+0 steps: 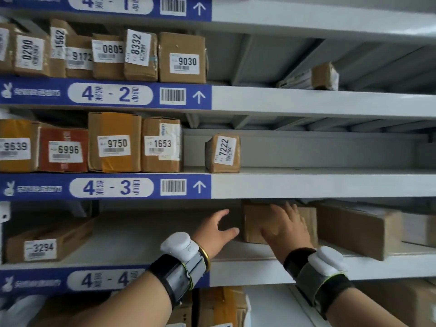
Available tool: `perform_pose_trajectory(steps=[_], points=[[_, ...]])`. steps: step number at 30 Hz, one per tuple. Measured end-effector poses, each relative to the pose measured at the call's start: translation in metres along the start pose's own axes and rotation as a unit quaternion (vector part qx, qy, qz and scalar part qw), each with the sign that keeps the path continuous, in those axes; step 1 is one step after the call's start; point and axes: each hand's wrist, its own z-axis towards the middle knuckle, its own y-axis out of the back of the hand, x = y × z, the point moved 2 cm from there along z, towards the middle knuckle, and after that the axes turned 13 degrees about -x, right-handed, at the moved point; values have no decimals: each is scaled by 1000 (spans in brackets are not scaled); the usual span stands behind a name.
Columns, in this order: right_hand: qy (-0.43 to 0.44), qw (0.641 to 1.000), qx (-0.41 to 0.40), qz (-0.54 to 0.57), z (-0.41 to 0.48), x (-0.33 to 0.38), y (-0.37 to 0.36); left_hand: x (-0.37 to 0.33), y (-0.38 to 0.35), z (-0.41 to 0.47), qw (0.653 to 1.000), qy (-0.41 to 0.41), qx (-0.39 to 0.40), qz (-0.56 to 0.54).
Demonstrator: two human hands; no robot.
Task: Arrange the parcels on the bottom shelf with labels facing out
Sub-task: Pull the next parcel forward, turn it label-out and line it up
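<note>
A plain brown parcel point(252, 223) stands on the shelf point(141, 241) marked 4-4, with no label showing on its front. My right hand point(286, 228) lies over its front face, fingers spread up to its top edge. My left hand point(215, 228) is just left of the parcel, fingers apart, thumb near its left side; whether it touches is unclear. At the shelf's left end lies a flat parcel point(47, 244) whose label 3294 faces out. To the right a larger brown box point(358, 228) sits at an angle, no label visible.
The shelf above carries labelled parcels at the left and a lone parcel 7222 point(223, 153). Its white front edge point(306, 185) overhangs my hands. A pale box point(420, 228) stands at the far right. More boxes point(221, 305) sit on the level below.
</note>
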Motion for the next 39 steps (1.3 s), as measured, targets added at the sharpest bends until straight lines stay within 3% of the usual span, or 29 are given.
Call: perform_pose_trajectory(steps=[6, 11, 18, 24, 32, 39], points=[[-84, 996, -26, 36, 8, -47, 19, -18, -36, 8, 999, 32, 27, -22], [-141, 976, 20, 164, 13, -69, 21, -24, -49, 12, 998, 44, 39, -11], [-185, 962, 71, 187, 23, -91, 14, -31, -57, 14, 996, 72, 50, -24], [-182, 966, 93, 160, 31, -101, 11, -27, -56, 13, 994, 68, 68, -41], [-189, 958, 83, 200, 33, -103, 9, -27, -53, 2, 996, 67, 61, 19], [-216, 945, 80, 234, 35, -107, 4, -24, -48, -12, 995, 52, 79, -18]])
